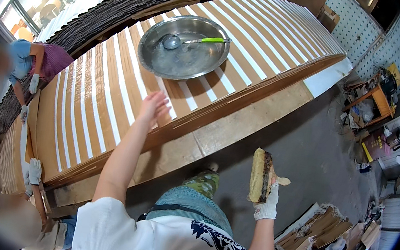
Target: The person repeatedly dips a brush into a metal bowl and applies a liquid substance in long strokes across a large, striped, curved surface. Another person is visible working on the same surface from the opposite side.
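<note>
My bare left hand (153,109) is over the near edge of the brown sheets (105,87), its fingers spread and nothing in them. Whether it touches the sheets I cannot tell. Out to the right, above the floor, my white-gloved right hand (267,204) is closed around a wide brush (257,175) with pale yellow bristles and a dark band. A wooden handle end (283,181) sticks out beside it. On the sheets stands a round metal basin (150,61) with cloudy, wet-looking contents. A ladle (171,42) with a green handle lies across the basin, its handle end over the right rim.
White strips cross the long stack of sheets, which rests on a wooden table (228,138). At the left, two people with gloved hands (34,171) touch the stack's far end. Cardboard scraps (297,246) are heaped at lower right. A wooden chair (375,103) stands against the right wall.
</note>
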{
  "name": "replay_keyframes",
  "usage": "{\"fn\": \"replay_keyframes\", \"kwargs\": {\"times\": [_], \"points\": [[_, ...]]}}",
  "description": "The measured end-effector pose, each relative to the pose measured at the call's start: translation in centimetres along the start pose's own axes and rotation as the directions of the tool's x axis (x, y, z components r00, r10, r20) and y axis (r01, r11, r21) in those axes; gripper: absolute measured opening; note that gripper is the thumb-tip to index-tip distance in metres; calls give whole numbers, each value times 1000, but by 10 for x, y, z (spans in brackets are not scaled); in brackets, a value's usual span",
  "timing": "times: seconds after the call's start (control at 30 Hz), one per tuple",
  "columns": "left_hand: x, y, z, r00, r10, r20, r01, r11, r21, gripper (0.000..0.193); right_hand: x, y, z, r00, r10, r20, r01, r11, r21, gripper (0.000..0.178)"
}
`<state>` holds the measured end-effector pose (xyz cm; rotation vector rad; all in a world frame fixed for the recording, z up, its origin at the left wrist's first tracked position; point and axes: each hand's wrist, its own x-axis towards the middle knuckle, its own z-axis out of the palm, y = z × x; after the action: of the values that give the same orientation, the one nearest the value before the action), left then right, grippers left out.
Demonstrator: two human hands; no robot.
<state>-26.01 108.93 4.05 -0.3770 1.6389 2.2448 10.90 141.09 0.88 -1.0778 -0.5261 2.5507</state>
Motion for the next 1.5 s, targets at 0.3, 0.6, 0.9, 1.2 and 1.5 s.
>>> {"fn": "replay_keyframes", "kwargs": {"times": [0.3, 0.6, 0.9, 1.2, 1.5], "points": [[136, 38, 12, 960, 97, -261, -123, 989, -85, 80, 155, -103, 130, 962, 113, 250, -79, 987, -143, 57], [193, 78, -61, 836, 15, -548, -105, 985, -133, 58, 319, -104, 354, 915, 297, 273, -207, 927, -313, 35], [182, 96, -28, 677, -15, -736, -285, 917, -280, 67, 406, -30, 439, 845, 427, 323, -288, 871, -397, 46], [118, 113, 151, 451, 98, -887, -523, 835, -174, 51, 429, -124, 434, 814, 448, 370, -371, 891, -263, 43], [178, 70, 376, 594, -36, -804, -326, 903, -282, 56, 518, -365, 463, 786, 238, 571, -80, 954, -287, 53]]}}
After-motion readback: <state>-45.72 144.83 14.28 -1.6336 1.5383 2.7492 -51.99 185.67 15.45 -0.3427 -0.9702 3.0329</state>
